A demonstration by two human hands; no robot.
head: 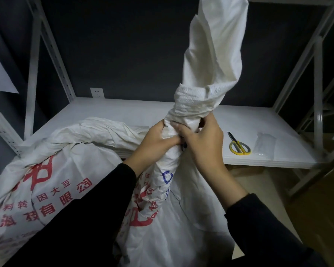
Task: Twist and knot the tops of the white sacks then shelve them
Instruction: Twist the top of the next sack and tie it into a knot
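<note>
Both hands on the neck of the white sack (174, 218), right in front of the shelf (123, 112). Left hand (158, 137) wrapped around the twisted neck from the left, fingers (172, 140) clamped on the fabric; right hand (202, 139) closed on the same neck from the right, touching the left. Knot (191, 105) bunched just above the fingers, loose tail (212, 45) running straight up out of view. Long axis of the neck near upright, leaning slightly right. Hands level, neither clearly nearer; likely tightening next, tail drawn up and away from the grip. Second sack (52, 170) slumped to the left, top lying on the shelf edge, not knotted as far as can be told. Red Chinese print on both sacks, "大豆" and "有限公司" readable on the left one; blue marks on the held sack, unreadable. Yellow-handled scissors (238, 146) and a small clear packet (264, 144) on the shelf to the right, well apart from the work.
</note>
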